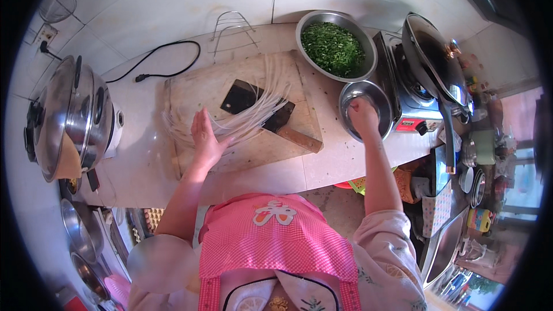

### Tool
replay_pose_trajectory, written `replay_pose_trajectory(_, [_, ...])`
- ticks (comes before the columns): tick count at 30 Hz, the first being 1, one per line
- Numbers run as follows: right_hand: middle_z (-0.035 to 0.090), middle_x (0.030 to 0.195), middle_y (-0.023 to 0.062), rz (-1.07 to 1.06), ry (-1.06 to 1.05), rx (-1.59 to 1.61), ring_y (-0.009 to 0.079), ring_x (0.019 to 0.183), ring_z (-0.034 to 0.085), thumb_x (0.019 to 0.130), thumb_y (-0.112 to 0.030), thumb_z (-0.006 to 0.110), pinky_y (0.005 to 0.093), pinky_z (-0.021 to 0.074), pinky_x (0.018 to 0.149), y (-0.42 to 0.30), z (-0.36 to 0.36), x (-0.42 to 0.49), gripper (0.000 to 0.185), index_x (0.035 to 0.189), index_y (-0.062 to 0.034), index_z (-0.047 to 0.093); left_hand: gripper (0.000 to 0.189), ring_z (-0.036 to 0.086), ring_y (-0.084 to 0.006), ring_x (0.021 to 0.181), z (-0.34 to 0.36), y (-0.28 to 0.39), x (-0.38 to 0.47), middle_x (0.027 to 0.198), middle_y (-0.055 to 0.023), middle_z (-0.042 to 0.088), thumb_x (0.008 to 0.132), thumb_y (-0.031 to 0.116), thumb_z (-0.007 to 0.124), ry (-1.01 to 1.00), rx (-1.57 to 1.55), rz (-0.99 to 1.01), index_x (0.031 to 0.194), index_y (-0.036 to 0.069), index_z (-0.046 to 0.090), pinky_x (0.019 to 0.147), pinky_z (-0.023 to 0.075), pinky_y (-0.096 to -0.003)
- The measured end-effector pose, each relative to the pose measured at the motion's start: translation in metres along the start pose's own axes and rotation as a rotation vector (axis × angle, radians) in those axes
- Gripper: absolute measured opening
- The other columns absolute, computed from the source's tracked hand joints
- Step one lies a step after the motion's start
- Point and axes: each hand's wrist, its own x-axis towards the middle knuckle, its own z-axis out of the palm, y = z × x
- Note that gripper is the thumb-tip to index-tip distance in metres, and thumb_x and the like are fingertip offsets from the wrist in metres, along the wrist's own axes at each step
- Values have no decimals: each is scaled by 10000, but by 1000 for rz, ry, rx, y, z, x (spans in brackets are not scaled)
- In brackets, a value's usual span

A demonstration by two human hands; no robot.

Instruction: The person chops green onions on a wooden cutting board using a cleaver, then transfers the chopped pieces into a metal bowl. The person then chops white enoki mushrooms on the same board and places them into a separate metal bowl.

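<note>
Long pale noodle-like strands [242, 127] lie in a loose curve across a wooden cutting board [194, 88] and over a cleaver [242, 97], whose wooden handle points to the lower right. My left hand [206, 140] is at the strands' left part, fingers extended and thumb apart, palm turned towards them. My right hand [363, 114] reaches into a small metal bowl [386, 114] right of the board; its fingertips are partly hidden and I cannot tell whether they hold anything. Behind that bowl stands a larger metal basin [302, 58] of chopped greens [332, 47].
On the right, a gas stove [421, 112] carries a lidded wok [432, 60] with its handle jutting forward. A lidded metal steamer pot [82, 116] stands far left. A black power cord [190, 43] and a wire rack [233, 26] lie behind the board.
</note>
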Motion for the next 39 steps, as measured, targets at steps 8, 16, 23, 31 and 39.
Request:
replay_pose_trajectory(8, [653, 982, 216, 36, -278, -421, 362, 963, 624, 755, -243, 631, 438, 492, 860, 7, 24, 13, 286, 901, 2, 660, 914, 261, -416, 1303, -2, 3, -2, 1386, -274, 310, 732, 239, 754, 212, -29, -68, 1401, -64, 209, 1089, 207, -485])
replay_pose_trajectory(16, [670, 856, 157, -70, -263, -153, 299, 827, 653, 742, -146, 626, 385, 504, 749, -2, -31, 19, 201, 889, -9, 637, 807, 286, -399, 1285, -6, 7, -19, 1382, -249, 320, 754, 196, 734, 282, -65, -27, 1384, -27, 282, 1081, 239, -473])
replay_pose_trajectory(23, [576, 734, 28, -570, -427, 724, 110, 739, 559, 822, -47, 582, 255, 455, 688, -152, -57, 7, 104, 908, 7, 603, 687, 367, -357, 1247, -31, 2, -14, 1348, -191, 391, 773, 79, 693, 438, -163, -28, 1366, 30, 350, 1056, 302, -432])
replay_pose_trajectory(31, [648, 812, 81, -563, -539, 677, 129, 749, 592, 861, -80, 574, 264, 477, 705, -206, 27, -9, 154, 982, 4, 619, 438, 459, -352, 1184, -31, -11, -23, 1232, -155, 522, 764, 8, 651, 428, -81, 79, 1183, 38, 529, 1006, 370, -413])
replay_pose_trajectory(39, [675, 857, 81, -420, -616, 500, 123, 793, 635, 875, -69, 569, 259, 502, 725, -165, 46, -64, 139, 990, -12, 624, 165, 575, -335, 910, -19, -6, 2, 932, -139, 627, 774, 12, 631, 327, -80, 41, 938, 22, 616, 810, 462, -415])
